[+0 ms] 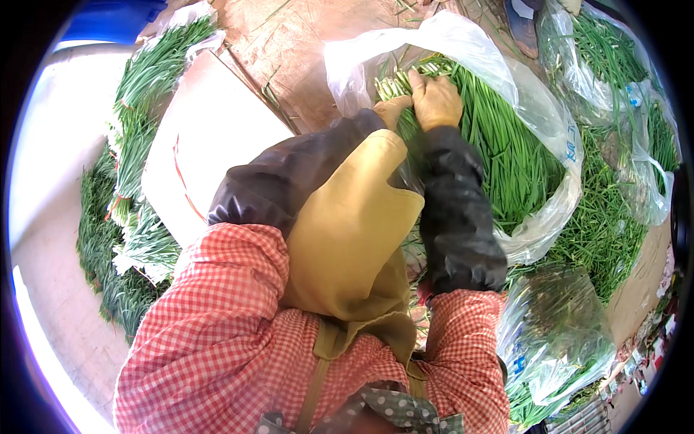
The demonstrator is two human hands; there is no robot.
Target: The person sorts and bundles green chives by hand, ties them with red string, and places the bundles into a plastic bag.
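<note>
A large open clear plastic bag [542, 114] lies at the upper right, filled with long green garlic chives [504, 157]. Both hands are inside its mouth. My right hand [438, 100] rests with bent fingers on the chives near their pale cut ends [393, 87]; its fingertips are partly hidden among the stems. Just left of it, my left hand [393, 111] touches the same stem ends, partly hidden by its dark sleeve cover. Whether either hand grips stems cannot be told.
A white board [217, 135] with a red tie [184, 179] on it lies left of the arms. Tied chive bundles [135, 130] line its far side. More bagged chives [607, 49] and loose green leaves [602, 233] lie at right. A shoe [523, 30] shows at the top, a blue container [108, 21] at upper left.
</note>
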